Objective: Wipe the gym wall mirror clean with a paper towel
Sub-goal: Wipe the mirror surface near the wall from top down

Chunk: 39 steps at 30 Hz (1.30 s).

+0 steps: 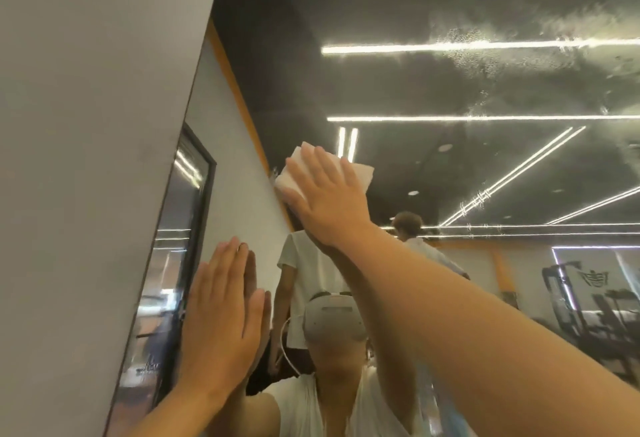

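Now, right hand: fingers straight and spread, palm pressing a folded paper towel flat on the glass, with no curl round it.
Paper towel: a white folded pad, mostly under the palm, with corners showing top-left and right. It sits left of centre on the mirror, above the reflected heads.
Left hand: flat, fingers straight and together, braced on the glass lower down. It holds nothing.
Mirror: gym wall mirror reflecting ceiling light strips, machines and people.
Wet smears: droplets and cloudy streaks at upper right, well apart from the towel, and they look not yet wiped.
Risk 1: the towel is pinned by pressure only, so it will likely slide out or bunch if the palm lifts mid-stroke.
Risk 2: the braced left palm probably leaves prints on the glass.
Risk 3: the smears are high and far right, so a long reach could mean uneven pressure and streaks.
Edges: the grey wall meets the mirror's left edge just beside the left hand, leaving little room leftward.
Open room: wide glass to the right and upward.
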Motion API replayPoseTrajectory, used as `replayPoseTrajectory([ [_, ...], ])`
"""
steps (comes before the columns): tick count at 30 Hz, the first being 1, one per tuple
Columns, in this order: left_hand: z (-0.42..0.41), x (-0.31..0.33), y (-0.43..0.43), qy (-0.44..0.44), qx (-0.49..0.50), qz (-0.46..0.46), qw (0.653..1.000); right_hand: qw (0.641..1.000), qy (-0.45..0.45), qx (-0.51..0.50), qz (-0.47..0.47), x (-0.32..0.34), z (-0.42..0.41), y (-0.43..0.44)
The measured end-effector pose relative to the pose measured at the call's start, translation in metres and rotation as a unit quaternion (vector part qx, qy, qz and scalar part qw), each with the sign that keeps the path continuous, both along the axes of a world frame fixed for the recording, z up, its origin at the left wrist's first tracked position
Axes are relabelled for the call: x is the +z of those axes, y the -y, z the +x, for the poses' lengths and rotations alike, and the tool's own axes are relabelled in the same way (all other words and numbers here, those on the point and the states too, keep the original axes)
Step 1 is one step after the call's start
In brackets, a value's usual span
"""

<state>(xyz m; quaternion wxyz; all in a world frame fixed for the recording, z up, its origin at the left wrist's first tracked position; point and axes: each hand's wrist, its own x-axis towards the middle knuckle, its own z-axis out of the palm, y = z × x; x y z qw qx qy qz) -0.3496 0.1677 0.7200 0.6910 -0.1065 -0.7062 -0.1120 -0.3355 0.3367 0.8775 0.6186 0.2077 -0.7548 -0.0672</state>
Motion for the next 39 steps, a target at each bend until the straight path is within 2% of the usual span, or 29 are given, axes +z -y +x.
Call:
replayPoseTrajectory([
  [2,-0.002,-0.008,-0.002,-0.016,0.002,-0.013,1.000,1.000,0.001,-0.014,0.001,-0.002,-0.001,-0.003],
  [8,0.001,-0.010,-0.002,-0.065,-0.062,0.025,0.996,0.998,-0.042,-0.041,0.006,-0.003,-0.005,-0.021],
  [24,-0.002,-0.014,-0.001,-0.059,-0.079,0.039,0.994,0.986,-0.017,-0.035,-0.163,0.008,0.001,-0.148],
  [31,-0.002,-0.015,-0.001,-0.057,-0.075,0.044,0.995,0.989,-0.012,-0.053,-0.136,-0.002,-0.005,-0.155],
  [39,-0.001,-0.014,-0.001,-0.063,-0.057,0.054,0.995,0.994,0.007,-0.042,-0.098,-0.069,-0.002,-0.152],
])
